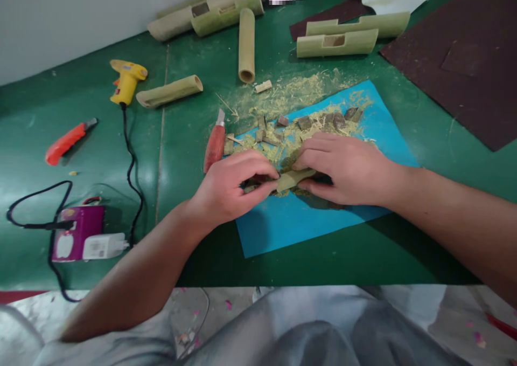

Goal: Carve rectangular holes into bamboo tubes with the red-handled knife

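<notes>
A short strip of bamboo (291, 179) lies between my two hands, over a blue sheet (266, 231) on the green table. My left hand (238, 183) pinches its left end between thumb and fingers. At its right end, my right hand (343, 166) is closed on it, thumb below and fingers above. Yellowish shavings (291, 145) and several small dark chips (305, 122) cover the sheet's upper part. Just beyond my left hand rests a red-handled knife (215, 142), its blade pointing away.
Several bamboo tubes lie at the back, some with notches, like this notched tube (311, 45). On the left are a yellow glue gun (128, 83), an orange cutter (68, 142) and a purple box (83, 228) with black cords. A dark brown sheet (464, 59) covers the right.
</notes>
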A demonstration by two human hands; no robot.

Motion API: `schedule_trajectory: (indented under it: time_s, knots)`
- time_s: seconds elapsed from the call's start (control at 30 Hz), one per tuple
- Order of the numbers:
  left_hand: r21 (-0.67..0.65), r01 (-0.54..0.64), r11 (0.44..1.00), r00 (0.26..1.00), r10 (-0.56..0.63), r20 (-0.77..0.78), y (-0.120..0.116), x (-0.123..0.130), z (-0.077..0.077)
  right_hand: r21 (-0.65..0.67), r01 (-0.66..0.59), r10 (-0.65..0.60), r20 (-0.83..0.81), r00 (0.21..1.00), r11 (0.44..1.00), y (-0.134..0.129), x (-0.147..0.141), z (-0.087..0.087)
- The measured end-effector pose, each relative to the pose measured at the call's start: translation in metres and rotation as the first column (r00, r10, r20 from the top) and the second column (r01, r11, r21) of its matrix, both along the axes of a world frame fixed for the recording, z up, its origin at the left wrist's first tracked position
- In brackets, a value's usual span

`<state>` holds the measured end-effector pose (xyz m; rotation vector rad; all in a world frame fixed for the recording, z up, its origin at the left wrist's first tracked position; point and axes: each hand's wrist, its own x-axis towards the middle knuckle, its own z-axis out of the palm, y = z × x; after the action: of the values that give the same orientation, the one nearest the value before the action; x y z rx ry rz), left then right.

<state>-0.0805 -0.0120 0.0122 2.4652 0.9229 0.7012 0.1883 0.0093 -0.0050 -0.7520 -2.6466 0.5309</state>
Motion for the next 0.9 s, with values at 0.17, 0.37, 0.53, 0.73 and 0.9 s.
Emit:
schedule_trajectory:
  time_s: [0.17,0.37,0.53,0.73,0.9]
  knots:
    - [-0.006,-0.018,1.0,1.0,0.018,-0.011,-0.0011,0.0,-0.0006,0.043,-0.012,0.013,-0.036,0.999,0.999,0.0017,0.0009,-0.0049]
    - [0.051,-0.011,0.999,1.0,0.012,-0.014,-0.0045,0.0008,0.0035,0.011,-0.005,0.005,-0.009,1.0,1.0,0.0008,0.0002,-0.0026]
    - [0.077,0.034,0.996,0.999,-0.032,-0.032,-0.0039,-0.001,0.0049,-0.012,0.008,-0.008,0.007,1.0,1.0,0.0005,-0.0012,-0.001]
    - [0.177,0.068,0.982,0.991,-0.047,-0.124,-0.0016,-0.0044,0.0039,0.03,-0.028,0.028,-0.006,1.0,0.999,0.0011,0.0007,-0.0016]
    - [0.18,0.096,0.979,0.991,-0.076,-0.113,-0.0027,-0.0029,0.0047,0.002,-0.016,0.016,0.03,0.999,1.0,0.0005,-0.0007,0.0008]
